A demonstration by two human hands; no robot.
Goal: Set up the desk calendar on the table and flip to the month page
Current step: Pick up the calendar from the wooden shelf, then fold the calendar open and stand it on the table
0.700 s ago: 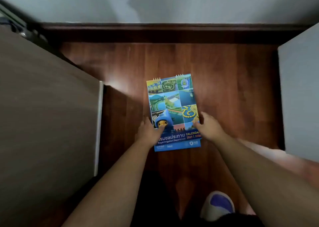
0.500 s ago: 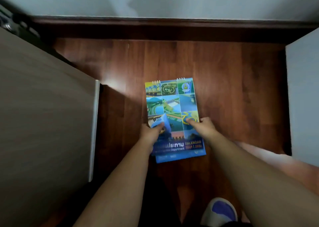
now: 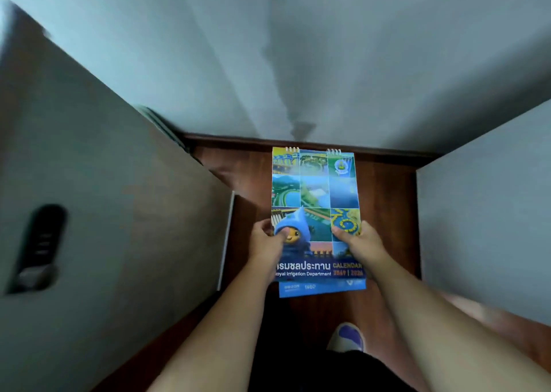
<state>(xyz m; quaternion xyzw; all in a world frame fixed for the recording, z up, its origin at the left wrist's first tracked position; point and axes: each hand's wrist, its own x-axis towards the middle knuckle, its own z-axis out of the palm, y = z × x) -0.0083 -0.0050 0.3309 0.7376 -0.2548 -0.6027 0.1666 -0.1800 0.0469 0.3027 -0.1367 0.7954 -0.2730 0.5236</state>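
A flat desk calendar (image 3: 316, 194) with a blue photo-collage cover and wire rings at its far edge is held up off the wooden floor (image 3: 384, 200). My left hand (image 3: 267, 242) grips its left edge, thumb on the cover over the blue mascot. My right hand (image 3: 359, 244) grips its right edge, thumb on the cover. The cover faces up, with the title strip nearest me. The calendar is folded flat, not standing.
A grey-brown tabletop (image 3: 104, 200) fills the left side, with a dark remote-like object (image 3: 38, 248) lying on it. A pale surface (image 3: 489, 206) stands at the right. A wall and dark skirting board (image 3: 238, 139) lie ahead. My shoe (image 3: 348, 336) shows below.
The calendar lay on the floor with both hands at its sides; both hands have since closed on it and lifted it. The view has tilted upward towards the wall.
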